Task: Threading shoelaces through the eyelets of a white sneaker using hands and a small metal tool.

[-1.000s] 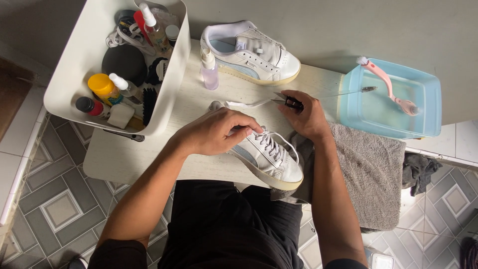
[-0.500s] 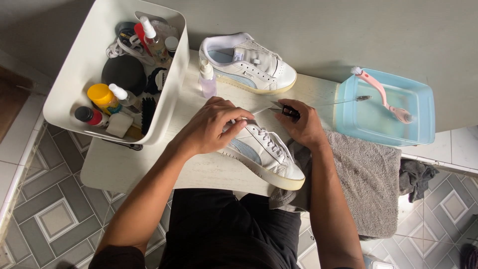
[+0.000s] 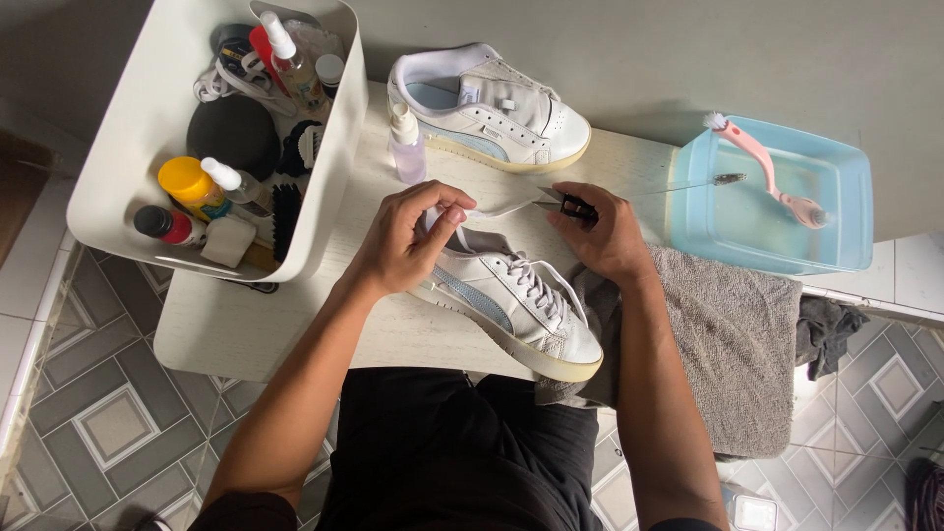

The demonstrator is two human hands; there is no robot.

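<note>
A white sneaker [image 3: 521,305] with a pale blue side stripe lies on the white table [image 3: 256,324], toe toward the lower right. My left hand [image 3: 408,241] grips its heel collar. My right hand [image 3: 602,234] hovers just beyond the laces and pinches a slim brush [image 3: 568,205] with a black grip; the brush's white head points left toward my left fingers. A second white sneaker [image 3: 492,108] stands farther back on the table.
A small clear spray bottle [image 3: 406,143] stands beside the far sneaker. At the left is a white bin [image 3: 118,167] of bottles and brushes. A blue basin [image 3: 787,231] with a pink brush [image 3: 767,172] sits at the right. A grey towel [image 3: 728,344] hangs below it.
My left hand has slid from over the laces back to the heel, uncovering the laces. The right hand still holds the brush near the shoe.
</note>
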